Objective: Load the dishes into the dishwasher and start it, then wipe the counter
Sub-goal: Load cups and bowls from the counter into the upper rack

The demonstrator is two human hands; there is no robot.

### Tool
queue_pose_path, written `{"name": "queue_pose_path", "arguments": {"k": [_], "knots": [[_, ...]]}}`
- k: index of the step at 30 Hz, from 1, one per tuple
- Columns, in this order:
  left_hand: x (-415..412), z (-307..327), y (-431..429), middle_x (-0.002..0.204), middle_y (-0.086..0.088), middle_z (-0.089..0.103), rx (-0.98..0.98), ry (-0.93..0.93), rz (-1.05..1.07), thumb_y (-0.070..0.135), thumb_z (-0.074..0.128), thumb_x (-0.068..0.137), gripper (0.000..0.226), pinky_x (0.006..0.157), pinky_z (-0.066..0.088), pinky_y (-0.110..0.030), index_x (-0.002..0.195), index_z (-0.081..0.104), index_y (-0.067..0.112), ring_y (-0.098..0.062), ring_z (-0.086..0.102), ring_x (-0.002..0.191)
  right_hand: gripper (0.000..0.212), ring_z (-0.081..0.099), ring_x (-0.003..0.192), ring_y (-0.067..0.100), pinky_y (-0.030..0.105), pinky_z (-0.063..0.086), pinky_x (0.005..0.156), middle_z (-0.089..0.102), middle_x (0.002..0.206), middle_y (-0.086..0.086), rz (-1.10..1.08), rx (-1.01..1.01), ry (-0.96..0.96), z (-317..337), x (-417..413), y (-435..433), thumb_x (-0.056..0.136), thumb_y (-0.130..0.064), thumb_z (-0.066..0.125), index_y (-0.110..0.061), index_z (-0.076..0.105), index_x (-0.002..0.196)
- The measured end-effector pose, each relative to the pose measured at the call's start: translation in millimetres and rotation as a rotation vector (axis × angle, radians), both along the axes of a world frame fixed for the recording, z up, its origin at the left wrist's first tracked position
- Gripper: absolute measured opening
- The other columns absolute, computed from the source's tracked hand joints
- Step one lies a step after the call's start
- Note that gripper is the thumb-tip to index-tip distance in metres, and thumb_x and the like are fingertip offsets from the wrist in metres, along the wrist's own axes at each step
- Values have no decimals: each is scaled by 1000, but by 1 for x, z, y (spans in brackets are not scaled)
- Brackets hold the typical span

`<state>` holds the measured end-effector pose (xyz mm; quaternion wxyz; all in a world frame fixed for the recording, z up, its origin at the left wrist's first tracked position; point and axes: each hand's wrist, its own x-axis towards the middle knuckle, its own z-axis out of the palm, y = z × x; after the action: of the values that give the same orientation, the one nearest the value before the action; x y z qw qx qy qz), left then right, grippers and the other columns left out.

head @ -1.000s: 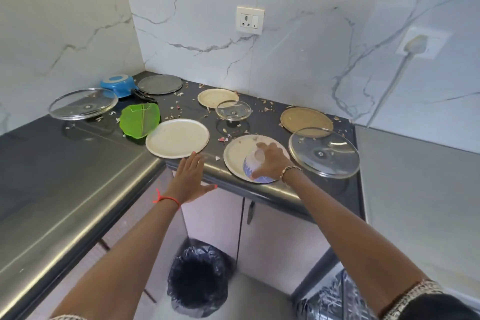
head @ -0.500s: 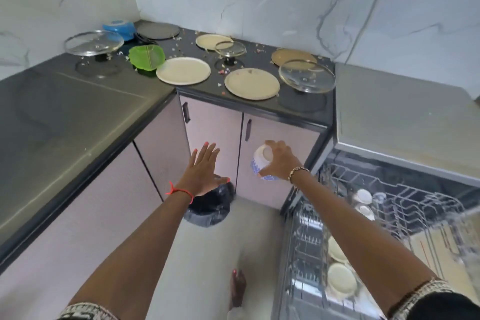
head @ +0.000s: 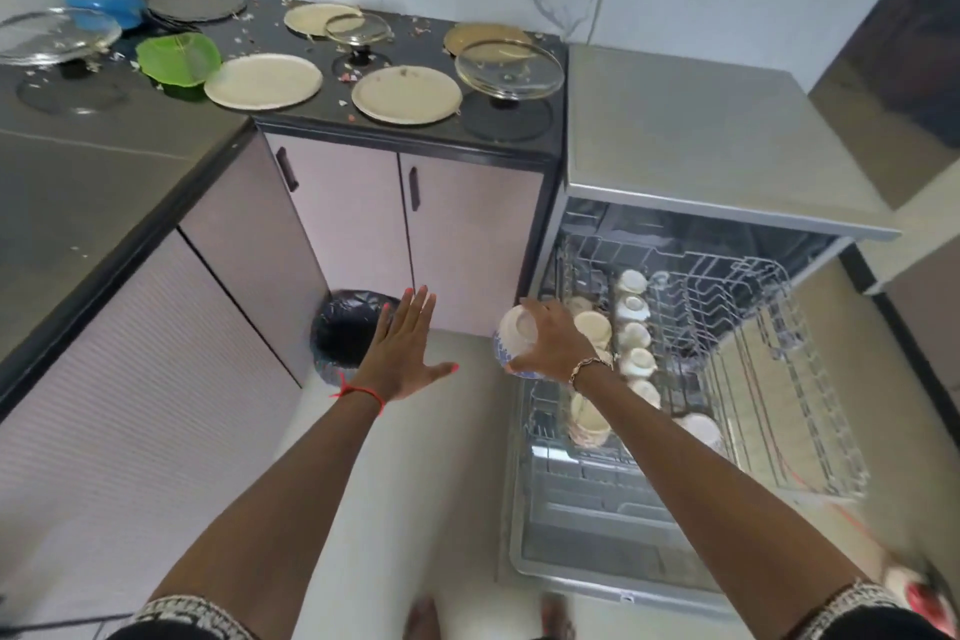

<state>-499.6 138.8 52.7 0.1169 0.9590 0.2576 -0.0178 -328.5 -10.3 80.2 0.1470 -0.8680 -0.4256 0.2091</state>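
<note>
1. My right hand [head: 556, 348] grips the blue-patterned white bowl [head: 511, 335]. Its fingers [head: 543, 312] curl over the bowl's foot, which is turned up toward me.
2. The bowl is held in the air, just beside the left edge of the pulled-out rack [head: 779, 327], above the lowered dishwasher door [head: 597, 509].
3. My left hand [head: 410, 353] holds nothing. Its fingers [head: 415, 307] are straight and close together, the thumb spread wide, palm down, in front of the black-lined bin [head: 353, 322].
4. The dishwasher [head: 727, 130] stands open. The rack carries a row of pale cups [head: 635, 335], with other pale dishes beside and below them.
5. The dark tabletop [head: 104, 182] bears 2 cream plates [head: 262, 81] [head: 407, 94] near its front edge, 3 glass lids [head: 509, 68] [head: 358, 27] [head: 54, 34], a green dish [head: 179, 55], a blue container [head: 106, 3] and scattered crumbs [head: 345, 77].
</note>
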Motion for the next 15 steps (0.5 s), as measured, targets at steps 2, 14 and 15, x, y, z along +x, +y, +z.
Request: {"name": "queue_pose_path", "arguments": {"k": [2,14,15], "knots": [[14,-8,-22,156,-5,-17,9,22,-40,67,43,85,101,112,-17,-37,148,-10,9,-20,-20,142,92,31,128,32,41,37,101,31,139,14,-15,-13,7,-8,9,-24,66,-31,80,-16,29,141],[138,-69,-145,151,-1,-19,-39,78,-132,77,11,68,107,115,-14,-40,147,-8,7,-15,-22,139,99,28,132,32,44,37,104,24,145,13,-99,-49,26,-64,133,-160,64,-33,82,-17,26,143],[149,-73,-153,149,0,-22,-42,86,-123,77,10,68,107,114,-17,-38,147,-9,8,-14,-23,139,99,27,133,33,45,37,105,23,146,13,-105,-62,19,-69,147,-170,64,-33,82,-17,26,143]]}}
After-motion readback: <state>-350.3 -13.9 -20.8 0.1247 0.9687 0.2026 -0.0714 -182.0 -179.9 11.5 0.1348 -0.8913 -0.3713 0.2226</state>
